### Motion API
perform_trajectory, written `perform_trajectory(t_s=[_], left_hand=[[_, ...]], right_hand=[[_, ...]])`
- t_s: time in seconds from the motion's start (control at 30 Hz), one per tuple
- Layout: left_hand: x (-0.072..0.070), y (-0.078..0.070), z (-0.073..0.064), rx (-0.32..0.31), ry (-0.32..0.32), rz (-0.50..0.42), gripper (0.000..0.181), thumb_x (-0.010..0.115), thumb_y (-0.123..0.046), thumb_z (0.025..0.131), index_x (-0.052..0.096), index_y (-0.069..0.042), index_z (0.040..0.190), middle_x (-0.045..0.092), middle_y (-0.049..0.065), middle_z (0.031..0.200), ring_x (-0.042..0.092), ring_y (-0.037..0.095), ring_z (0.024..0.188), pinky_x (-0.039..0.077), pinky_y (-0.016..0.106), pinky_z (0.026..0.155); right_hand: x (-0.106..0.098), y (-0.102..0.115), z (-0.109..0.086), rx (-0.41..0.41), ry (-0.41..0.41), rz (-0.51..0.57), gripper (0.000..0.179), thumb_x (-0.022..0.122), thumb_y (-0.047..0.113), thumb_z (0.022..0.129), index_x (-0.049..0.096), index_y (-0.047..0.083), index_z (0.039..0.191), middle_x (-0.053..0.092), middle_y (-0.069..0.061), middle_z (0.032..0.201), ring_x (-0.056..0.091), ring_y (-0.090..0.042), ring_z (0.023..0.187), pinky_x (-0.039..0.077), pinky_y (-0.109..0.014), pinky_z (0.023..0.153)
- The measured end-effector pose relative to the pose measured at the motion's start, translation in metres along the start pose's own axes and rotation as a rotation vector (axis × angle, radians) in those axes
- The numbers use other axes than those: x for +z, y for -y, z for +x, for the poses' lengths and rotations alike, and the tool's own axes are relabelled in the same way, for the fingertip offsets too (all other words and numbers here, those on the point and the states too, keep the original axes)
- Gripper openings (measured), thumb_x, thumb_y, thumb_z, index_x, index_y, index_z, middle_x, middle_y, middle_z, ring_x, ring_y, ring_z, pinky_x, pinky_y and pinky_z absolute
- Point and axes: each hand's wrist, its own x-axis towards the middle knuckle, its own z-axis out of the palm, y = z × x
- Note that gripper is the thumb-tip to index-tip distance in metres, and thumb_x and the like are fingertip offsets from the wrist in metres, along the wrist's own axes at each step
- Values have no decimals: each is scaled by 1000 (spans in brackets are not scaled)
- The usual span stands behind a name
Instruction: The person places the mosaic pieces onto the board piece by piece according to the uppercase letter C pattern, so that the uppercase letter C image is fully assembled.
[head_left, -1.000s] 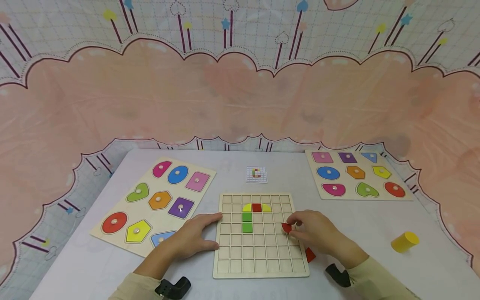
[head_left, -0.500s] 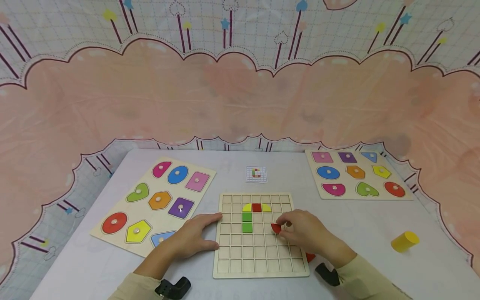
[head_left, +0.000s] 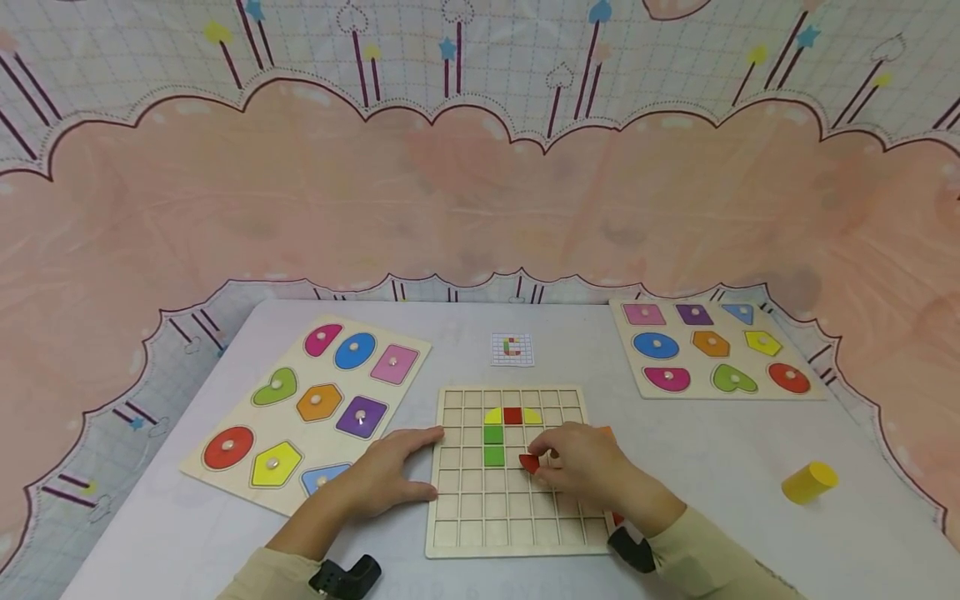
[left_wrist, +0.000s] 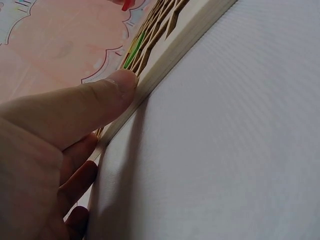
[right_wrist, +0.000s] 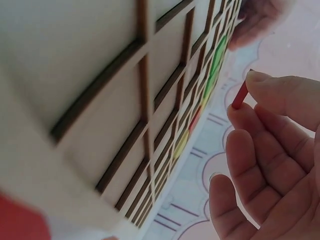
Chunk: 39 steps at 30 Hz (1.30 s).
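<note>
Head view leaves the flat, glossy red piece (head_left: 528, 463) partly covered by the fingertips of the person's right hand (head_left: 581, 462), so its outline shows only in part; it is probably a wedge with one curved side. A second red piece (head_left: 618, 518) is mostly hidden by the right wrist at the edge of the pale wooden grid board (head_left: 495, 508), and an orange sliver (head_left: 607, 432) behind the knuckles is too small to name. The left forearm cuts off the light blue shape (head_left: 322, 477) on the near corner of the left-hand wooden knob puzzle (head_left: 296, 437), and the pattern on the small white printed card (head_left: 512, 350) is hard to make out. From the right wrist, the held piece appears edge-on, a thin, even red strip pinched between thumb and forefinger, with the other fingers bent below it. It is over the grid board, to the right of the lower green square (head_left: 493, 456) and nearer the person than the right yellow rounded piece (head_left: 532, 416). The left hand (head_left: 382, 471) is spread, thumb and forefinger well apart, touching the board's left edge without closing round anything; its wrist view shows the thumb against that edge, while the other fingers are dim and partly hidden.
</note>
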Motion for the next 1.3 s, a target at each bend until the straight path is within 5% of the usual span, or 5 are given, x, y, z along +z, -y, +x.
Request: perform_trajectory(t_s=[0.37, 1.3], left_hand=[[2, -1, 0, -31, -8, 1, 74, 85, -24, 79, 54, -12, 145, 51, 5, 147, 41, 31, 139, 35, 53, 112], [0, -2, 0, -27, -3, 6, 74, 85, -25, 79, 54, -13, 145, 52, 3, 147, 42, 31, 138, 36, 53, 111]], right_hand=[[10, 12, 10, -98, -17, -57, 15, 77, 18, 85, 76, 12, 99, 72, 5, 92, 62, -15, 85, 52, -34, 73], [22, 30, 20, -75, 41, -102, 13, 75, 16, 87, 78, 14, 100, 72, 9, 91, 61, -14, 85, 52, -34, 78]])
